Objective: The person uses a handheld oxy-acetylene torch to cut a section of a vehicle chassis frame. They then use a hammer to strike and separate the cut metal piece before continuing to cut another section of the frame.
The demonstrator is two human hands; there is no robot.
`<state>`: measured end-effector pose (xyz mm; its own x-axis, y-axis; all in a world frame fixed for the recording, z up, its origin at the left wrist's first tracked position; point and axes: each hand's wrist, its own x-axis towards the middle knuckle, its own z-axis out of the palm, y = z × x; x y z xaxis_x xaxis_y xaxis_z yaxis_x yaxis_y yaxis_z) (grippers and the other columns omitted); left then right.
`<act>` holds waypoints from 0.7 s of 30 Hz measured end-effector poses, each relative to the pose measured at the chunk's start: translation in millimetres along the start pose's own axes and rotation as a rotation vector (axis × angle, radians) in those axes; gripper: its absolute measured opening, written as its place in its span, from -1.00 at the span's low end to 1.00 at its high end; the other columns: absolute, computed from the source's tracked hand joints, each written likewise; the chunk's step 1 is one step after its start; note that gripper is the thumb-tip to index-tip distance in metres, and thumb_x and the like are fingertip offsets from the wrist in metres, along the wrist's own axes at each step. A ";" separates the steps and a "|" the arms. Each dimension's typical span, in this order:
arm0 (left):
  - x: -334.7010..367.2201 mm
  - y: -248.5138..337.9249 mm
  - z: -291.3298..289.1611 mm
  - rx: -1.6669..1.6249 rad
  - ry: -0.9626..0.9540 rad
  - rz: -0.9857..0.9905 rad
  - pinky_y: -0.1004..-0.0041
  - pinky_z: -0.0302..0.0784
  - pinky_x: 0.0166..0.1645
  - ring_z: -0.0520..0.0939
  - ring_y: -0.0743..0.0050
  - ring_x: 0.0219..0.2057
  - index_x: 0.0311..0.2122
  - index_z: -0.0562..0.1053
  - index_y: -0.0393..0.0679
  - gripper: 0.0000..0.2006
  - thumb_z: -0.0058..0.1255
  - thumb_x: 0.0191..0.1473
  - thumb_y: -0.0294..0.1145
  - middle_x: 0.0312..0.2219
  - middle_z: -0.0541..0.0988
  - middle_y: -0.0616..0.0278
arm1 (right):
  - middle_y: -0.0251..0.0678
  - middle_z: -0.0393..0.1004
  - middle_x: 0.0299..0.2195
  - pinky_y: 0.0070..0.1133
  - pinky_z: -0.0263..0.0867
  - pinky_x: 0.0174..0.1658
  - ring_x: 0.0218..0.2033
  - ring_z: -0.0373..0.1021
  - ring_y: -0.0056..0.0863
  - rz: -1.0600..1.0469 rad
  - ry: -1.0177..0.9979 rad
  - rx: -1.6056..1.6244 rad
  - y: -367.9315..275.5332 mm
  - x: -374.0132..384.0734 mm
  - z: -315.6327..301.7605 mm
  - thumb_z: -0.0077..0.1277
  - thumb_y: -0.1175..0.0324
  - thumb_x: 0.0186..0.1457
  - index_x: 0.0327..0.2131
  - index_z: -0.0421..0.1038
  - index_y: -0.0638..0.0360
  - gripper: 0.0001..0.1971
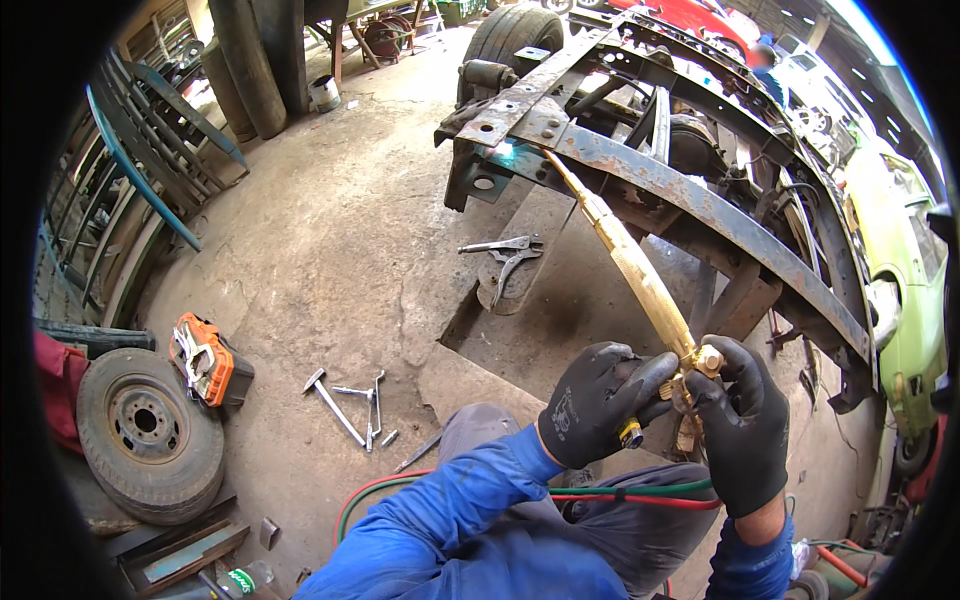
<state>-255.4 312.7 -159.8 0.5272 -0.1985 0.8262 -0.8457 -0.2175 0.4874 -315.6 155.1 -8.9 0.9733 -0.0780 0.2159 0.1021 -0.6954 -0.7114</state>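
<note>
Both my hands wear black gloves. A brass gas torch (640, 275) slants up and away from me, its thin tip at the front of a rusty vehicle chassis frame (650, 180). A small blue-green flame (506, 150) glows at the tip, beside the frame's corner. My right hand (745, 420) is closed around the torch's valve end. At the same fittings, my left hand (605, 405) has its fingers curled and pressed on a valve knob. A small yellow-and-black piece (631, 433) shows under the left fingers; its kind I cannot make out. Red and green hoses (620, 493) cross my lap.
Locking pliers (505, 262) lie on the floor below the frame. A hammer (335, 408) and wrenches (372, 405) lie left of my knee. Further left are an orange toolbox (210, 360) and a wheel (150, 435). A green car (905, 290) stands right; a person (770, 75) is far back.
</note>
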 end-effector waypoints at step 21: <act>9.4 9.8 3.7 -0.037 0.053 -0.062 0.00 0.59 0.09 0.71 -0.11 -0.07 0.23 0.48 -0.24 -0.40 0.42 0.13 -0.28 0.00 0.69 -0.03 | -0.12 0.66 -0.06 -0.44 0.55 0.00 -0.05 0.60 -0.40 -0.065 0.039 -0.024 -9.4 6.4 -10.5 0.32 0.47 0.23 0.05 0.55 0.31 -0.66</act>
<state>-258.4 305.1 -148.3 0.5741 -0.1347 0.8076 -0.8147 -0.1922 0.5471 -312.5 153.6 6.2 0.9558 -0.0597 0.2878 0.1597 -0.7165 -0.6791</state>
